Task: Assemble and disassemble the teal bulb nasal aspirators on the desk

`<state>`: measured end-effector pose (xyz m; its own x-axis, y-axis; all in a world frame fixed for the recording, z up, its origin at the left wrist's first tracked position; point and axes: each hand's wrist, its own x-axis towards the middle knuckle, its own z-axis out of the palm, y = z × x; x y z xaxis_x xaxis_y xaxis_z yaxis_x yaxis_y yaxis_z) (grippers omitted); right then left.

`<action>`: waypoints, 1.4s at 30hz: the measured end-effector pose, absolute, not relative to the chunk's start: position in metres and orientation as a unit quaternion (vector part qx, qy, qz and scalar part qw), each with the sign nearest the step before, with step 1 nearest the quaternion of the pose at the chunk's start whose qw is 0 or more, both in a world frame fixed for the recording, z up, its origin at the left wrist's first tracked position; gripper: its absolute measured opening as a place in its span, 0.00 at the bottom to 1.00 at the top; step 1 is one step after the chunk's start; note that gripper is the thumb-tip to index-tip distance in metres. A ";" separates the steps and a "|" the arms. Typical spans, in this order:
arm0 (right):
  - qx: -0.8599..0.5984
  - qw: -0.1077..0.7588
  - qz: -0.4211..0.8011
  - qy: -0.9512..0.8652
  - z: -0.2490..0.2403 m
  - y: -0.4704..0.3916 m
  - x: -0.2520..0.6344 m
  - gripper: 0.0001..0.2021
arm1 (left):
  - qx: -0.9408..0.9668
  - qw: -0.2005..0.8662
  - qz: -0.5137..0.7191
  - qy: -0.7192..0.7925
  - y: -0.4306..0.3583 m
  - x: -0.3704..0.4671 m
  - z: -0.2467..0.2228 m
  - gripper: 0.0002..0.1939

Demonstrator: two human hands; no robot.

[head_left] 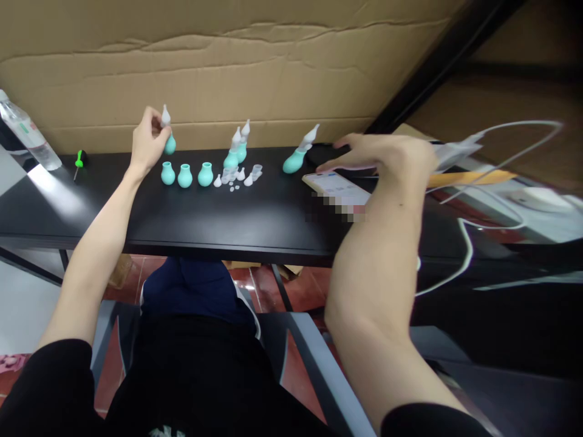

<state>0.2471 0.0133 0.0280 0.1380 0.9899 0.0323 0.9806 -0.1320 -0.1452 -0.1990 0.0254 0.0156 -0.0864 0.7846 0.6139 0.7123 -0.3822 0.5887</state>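
Observation:
My left hand [149, 139] is closed on a teal bulb nasal aspirator [170, 144] with a pale tip pointing up, held at the back left of the table. Below it stand three open teal bulbs [184, 176] in a row. Right of them lie small white tips [248, 180], clear cups [230, 175] and tiny discs. Two assembled aspirators [231, 159] stand behind these parts; another aspirator [295, 160] lies tilted farther right. My right hand [364, 152] stretches its fingers over the far end of a phone [339, 189]; whether they touch it I cannot tell.
A water bottle [31, 136] and a small green-handled screwdriver [79, 161] are at the left of the black table [255, 221]. A cardboard wall [228, 79] rises behind. White cables [469, 243] loop at the right, near a yellow strip [473, 178].

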 end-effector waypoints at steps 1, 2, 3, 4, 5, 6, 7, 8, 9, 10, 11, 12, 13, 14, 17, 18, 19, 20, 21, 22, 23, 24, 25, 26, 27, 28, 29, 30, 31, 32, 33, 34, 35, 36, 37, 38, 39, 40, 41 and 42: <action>-0.782 0.100 0.052 -0.613 0.036 0.003 0.241 0.31 | 0.675 0.034 0.490 0.550 0.020 -0.195 0.019 0.13; -0.803 0.166 0.056 -0.569 0.044 -0.006 0.234 0.30 | 0.678 0.031 0.493 0.544 0.015 -0.190 0.021 0.14; -0.809 0.254 0.040 -0.528 0.050 -0.013 0.229 0.29 | 0.684 0.029 0.492 0.537 0.010 -0.186 0.023 0.15; -0.798 0.309 0.021 -0.517 0.055 -0.016 0.224 0.26 | 0.690 0.027 0.490 0.532 0.005 -0.181 0.024 0.16; -0.765 0.366 0.003 -0.529 0.058 -0.017 0.220 0.25 | 0.697 0.025 0.485 0.528 0.000 -0.177 0.024 0.18; -0.724 0.422 -0.003 -0.546 0.059 -0.015 0.215 0.24 | 0.707 0.023 0.473 0.525 -0.004 -0.173 0.024 0.20; -0.672 0.466 0.003 -0.575 0.059 -0.013 0.211 0.22 | 0.719 0.019 0.458 0.523 -0.007 -0.168 0.023 0.21; -0.616 0.501 0.027 -0.608 0.057 -0.010 0.205 0.18 | 0.733 0.015 0.437 0.521 -0.009 -0.164 0.022 0.22; -0.560 0.523 0.058 -0.640 0.054 -0.008 0.197 0.14 | 0.749 0.011 0.413 0.518 -0.010 -0.159 0.020 0.23; -0.508 0.532 0.094 -0.671 0.050 -0.007 0.188 0.12 | 0.765 0.009 0.388 0.514 -0.011 -0.154 0.018 0.23; -0.459 0.535 0.134 -0.697 0.045 -0.009 0.178 0.12 | 0.779 0.009 0.366 0.509 -0.012 -0.150 0.016 0.22; -0.404 0.508 0.182 -0.739 0.041 -0.012 0.166 0.13 | 0.790 0.014 0.348 0.504 -0.013 -0.145 0.014 0.21; -0.351 0.462 0.220 -0.785 0.036 -0.016 0.154 0.16 | 0.798 0.021 0.337 0.500 -0.013 -0.141 0.012 0.19; -0.317 0.417 0.240 -0.817 0.031 -0.021 0.143 0.20 | 0.802 0.033 0.331 0.496 -0.014 -0.137 0.010 0.17; -0.355 0.358 0.246 -0.828 0.019 -0.030 0.117 0.31 | 0.796 0.071 0.343 0.494 -0.015 -0.134 0.006 0.12; -0.368 0.358 0.244 -0.823 0.016 -0.029 0.113 0.33 | 0.792 0.079 0.348 0.495 -0.015 -0.134 0.005 0.11; -0.374 0.362 0.247 -0.818 0.013 -0.027 0.110 0.33 | 0.790 0.083 0.351 0.495 -0.015 -0.135 0.004 0.11; -0.370 0.369 0.256 -0.813 0.011 -0.024 0.109 0.34 | 0.791 0.082 0.349 0.495 -0.015 -0.135 0.005 0.11; -0.362 0.376 0.272 -0.809 0.008 -0.019 0.109 0.34 | 0.795 0.078 0.343 0.495 -0.016 -0.135 0.005 0.11; -0.353 0.382 0.290 -0.803 0.005 -0.014 0.110 0.35 | 0.801 0.070 0.333 0.493 -0.018 -0.135 0.006 0.12; -0.345 0.388 0.311 -0.796 0.003 -0.009 0.111 0.36 | 0.806 0.061 0.323 0.492 -0.020 -0.134 0.007 0.13; -0.335 0.394 0.334 -0.788 0.000 -0.005 0.111 0.36 | 0.811 0.053 0.313 0.491 -0.022 -0.132 0.008 0.15; -0.323 0.402 0.360 -0.778 -0.002 -0.002 0.112 0.36 | 0.813 0.046 0.306 0.492 -0.025 -0.129 0.009 0.17; -0.306 0.412 0.387 -0.767 -0.005 0.001 0.112 0.36 | 0.814 0.042 0.303 0.494 -0.028 -0.127 0.010 0.18; -0.283 0.423 0.415 -0.754 -0.007 0.002 0.111 0.35 | 0.813 0.038 0.303 0.496 -0.031 -0.124 0.011 0.20; -0.258 0.434 0.442 -0.742 -0.009 0.003 0.111 0.35 | 0.812 0.035 0.304 0.497 -0.034 -0.122 0.011 0.21; -0.235 0.441 0.466 -0.730 -0.010 0.003 0.110 0.34 | 0.811 0.031 0.306 0.498 -0.036 -0.120 0.012 0.21; -0.217 0.445 0.485 -0.721 -0.010 0.002 0.109 0.34 | 0.809 0.028 0.306 0.501 -0.037 -0.118 0.012 0.22; -0.205 0.447 0.497 -0.715 -0.011 0.001 0.108 0.34 | 0.807 0.028 0.305 0.505 -0.037 -0.117 0.012 0.23; -0.200 0.447 0.505 -0.711 -0.010 0.000 0.107 0.34 | 0.803 0.033 0.306 0.511 -0.037 -0.117 0.012 0.23; -0.200 0.445 0.509 -0.709 -0.010 -0.001 0.107 0.34 | 0.797 0.043 0.308 0.518 -0.037 -0.117 0.012 0.23; -0.202 0.446 0.510 -0.708 -0.010 -0.001 0.106 0.35 | 0.790 0.056 0.314 0.523 -0.036 -0.117 0.011 0.23; -0.205 0.447 0.508 -0.707 -0.010 -0.001 0.106 0.35 | 0.783 0.071 0.323 0.526 -0.034 -0.117 0.011 0.22; -0.210 0.450 0.503 -0.707 -0.010 0.000 0.107 0.36 | 0.778 0.087 0.334 0.524 -0.033 -0.117 0.010 0.21; -0.215 0.452 0.498 -0.708 -0.011 0.001 0.107 0.36 | 0.775 0.104 0.345 0.519 -0.032 -0.118 0.010 0.21; -0.220 0.454 0.492 -0.710 -0.012 0.002 0.107 0.37 | 0.774 0.124 0.354 0.510 -0.032 -0.118 0.009 0.21; -0.222 0.454 0.487 -0.712 -0.013 0.003 0.108 0.38 | 0.775 0.144 0.361 0.499 -0.031 -0.119 0.009 0.21; -0.221 0.453 0.485 -0.715 -0.014 0.003 0.108 0.38 | 0.777 0.163 0.364 0.487 -0.031 -0.120 0.009 0.22; -0.218 0.451 0.484 -0.718 -0.015 0.004 0.108 0.39 | 0.782 0.181 0.363 0.472 -0.030 -0.121 0.009 0.22; -0.215 0.449 0.485 -0.719 -0.016 0.004 0.108 0.40 | 0.789 0.195 0.360 0.458 -0.030 -0.122 0.010 0.22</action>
<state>0.1083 0.0036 -0.0160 -0.5048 0.7446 0.4368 -0.1264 0.4368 -0.8906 -0.1224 -0.0302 0.0097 0.3215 0.8631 0.3895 0.5818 -0.5046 0.6379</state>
